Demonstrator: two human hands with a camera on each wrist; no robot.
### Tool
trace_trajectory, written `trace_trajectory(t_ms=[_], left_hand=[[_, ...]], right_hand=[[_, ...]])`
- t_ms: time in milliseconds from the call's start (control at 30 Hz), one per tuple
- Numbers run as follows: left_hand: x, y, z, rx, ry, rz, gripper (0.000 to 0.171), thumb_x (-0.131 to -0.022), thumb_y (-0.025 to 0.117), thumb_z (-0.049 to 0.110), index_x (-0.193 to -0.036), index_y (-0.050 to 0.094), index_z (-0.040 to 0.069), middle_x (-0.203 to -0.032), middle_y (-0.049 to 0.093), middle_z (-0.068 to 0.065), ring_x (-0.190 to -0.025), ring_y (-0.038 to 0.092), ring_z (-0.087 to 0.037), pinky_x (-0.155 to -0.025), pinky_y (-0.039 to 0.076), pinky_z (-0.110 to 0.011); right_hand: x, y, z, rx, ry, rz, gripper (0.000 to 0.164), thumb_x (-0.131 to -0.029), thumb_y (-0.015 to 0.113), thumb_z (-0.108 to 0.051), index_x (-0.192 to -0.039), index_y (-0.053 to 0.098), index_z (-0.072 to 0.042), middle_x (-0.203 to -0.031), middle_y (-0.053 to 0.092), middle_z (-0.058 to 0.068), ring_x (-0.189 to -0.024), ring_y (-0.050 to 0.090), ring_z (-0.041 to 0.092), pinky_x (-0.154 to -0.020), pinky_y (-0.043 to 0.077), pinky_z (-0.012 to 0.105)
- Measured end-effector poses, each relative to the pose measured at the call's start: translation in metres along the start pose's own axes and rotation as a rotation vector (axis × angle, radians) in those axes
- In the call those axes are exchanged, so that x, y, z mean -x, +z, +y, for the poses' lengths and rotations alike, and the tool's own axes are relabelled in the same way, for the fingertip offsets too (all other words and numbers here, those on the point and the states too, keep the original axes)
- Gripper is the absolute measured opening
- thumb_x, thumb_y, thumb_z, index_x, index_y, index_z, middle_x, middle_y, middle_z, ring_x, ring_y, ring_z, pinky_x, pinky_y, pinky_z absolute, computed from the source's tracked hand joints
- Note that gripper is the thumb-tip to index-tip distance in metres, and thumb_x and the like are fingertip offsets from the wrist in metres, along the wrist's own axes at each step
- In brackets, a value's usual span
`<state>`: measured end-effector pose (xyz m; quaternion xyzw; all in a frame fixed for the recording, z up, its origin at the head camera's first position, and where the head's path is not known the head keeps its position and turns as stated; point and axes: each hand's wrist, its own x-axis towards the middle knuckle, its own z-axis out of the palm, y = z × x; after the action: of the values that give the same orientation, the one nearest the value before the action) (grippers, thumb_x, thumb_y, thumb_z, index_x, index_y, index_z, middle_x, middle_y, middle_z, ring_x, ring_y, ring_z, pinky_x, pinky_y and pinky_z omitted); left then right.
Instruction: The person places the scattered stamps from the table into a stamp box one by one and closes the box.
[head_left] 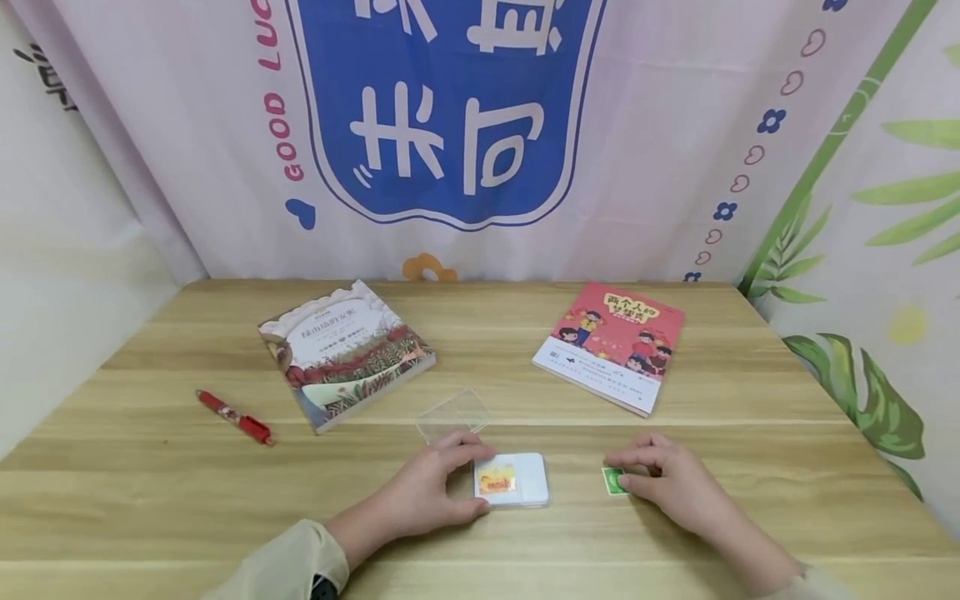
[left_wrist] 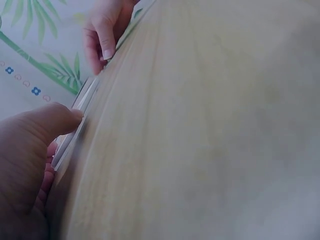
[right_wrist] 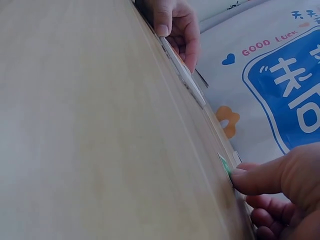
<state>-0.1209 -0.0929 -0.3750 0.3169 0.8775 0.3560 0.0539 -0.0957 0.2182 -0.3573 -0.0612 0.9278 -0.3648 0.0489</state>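
A flat white case [head_left: 532,479] lies on the table, with a small square yellow-and-orange picture [head_left: 495,478] on its left part. My left hand [head_left: 427,487] grips the case's left end, thumb at the near edge and fingers at the far edge. To the right, a small green square card with a white border [head_left: 613,481] is at the fingertips of my right hand [head_left: 678,483]. Its right side is covered by the thumb. In the right wrist view, thumb and finger pinch that green card [right_wrist: 224,164] close to the tabletop.
A clear plastic lid [head_left: 453,410] lies just beyond the left hand. Farther back are a book with a garden cover [head_left: 345,350] at left and a red-and-white book [head_left: 611,346] at right. A red pen [head_left: 234,415] rests on the left side of the wooden table [head_left: 135,500]. Printed curtains [head_left: 660,167] hang behind.
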Motion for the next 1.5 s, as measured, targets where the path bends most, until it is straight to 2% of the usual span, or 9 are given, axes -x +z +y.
trace_trajectory(t_ms=[233,533,867,1267,1500], left_hand=[[-0.0019,-0.0021,0.0,0.023,0.005,-0.012,0.05,-0.073,0.076,0.024,-0.119,0.06,0.011,-0.119,0.052,0.004,-0.114,0.049,-0.019,-0.098,0.041,-0.043],[0.0006,-0.0009,-0.0004,0.01,0.011,0.005,0.049,-0.072,0.076,0.022,-0.118,0.061,0.012,-0.118,0.053,0.004,-0.113,0.05,-0.019,-0.098,0.042,-0.043],[0.0005,-0.001,-0.0011,-0.008,0.008,0.012,0.049,-0.072,0.076,0.022,-0.118,0.061,0.012,-0.118,0.053,0.004,-0.112,0.05,-0.018,-0.097,0.043,-0.041],[-0.0013,0.0003,-0.0011,0.002,0.01,0.014,0.048,-0.072,0.076,0.022,-0.117,0.062,0.012,-0.118,0.053,0.005,-0.111,0.05,-0.015,-0.097,0.043,-0.037],[-0.0003,0.0004,-0.0011,-0.004,0.018,0.021,0.048,-0.072,0.076,0.022,-0.117,0.062,0.011,-0.117,0.054,0.005,-0.11,0.051,-0.017,-0.097,0.043,-0.039]], right_hand=[[-0.0019,-0.0012,0.0008,-0.031,-0.003,0.017,0.012,-0.081,0.07,-0.013,-0.091,0.073,-0.019,-0.098,0.058,0.0,-0.09,0.051,0.015,-0.079,0.043,0.03],[-0.0027,0.0011,0.0033,-0.078,-0.01,0.023,0.01,-0.078,0.071,-0.009,-0.085,0.072,-0.016,-0.096,0.057,0.0,-0.089,0.05,0.015,-0.076,0.042,0.024],[-0.0044,0.0004,0.0004,-0.073,0.006,0.008,0.01,-0.078,0.071,-0.01,-0.085,0.07,-0.016,-0.096,0.059,0.0,-0.09,0.049,0.017,-0.082,0.041,0.033],[-0.0027,-0.0009,-0.0008,-0.087,0.003,0.019,0.009,-0.077,0.072,-0.009,-0.083,0.068,-0.015,-0.094,0.058,0.0,-0.087,0.048,0.016,-0.076,0.041,0.026],[-0.0027,-0.0003,0.0,-0.119,-0.004,0.008,0.009,-0.078,0.071,-0.008,-0.083,0.064,-0.011,-0.092,0.057,0.001,-0.086,0.049,0.016,-0.075,0.043,0.022]])
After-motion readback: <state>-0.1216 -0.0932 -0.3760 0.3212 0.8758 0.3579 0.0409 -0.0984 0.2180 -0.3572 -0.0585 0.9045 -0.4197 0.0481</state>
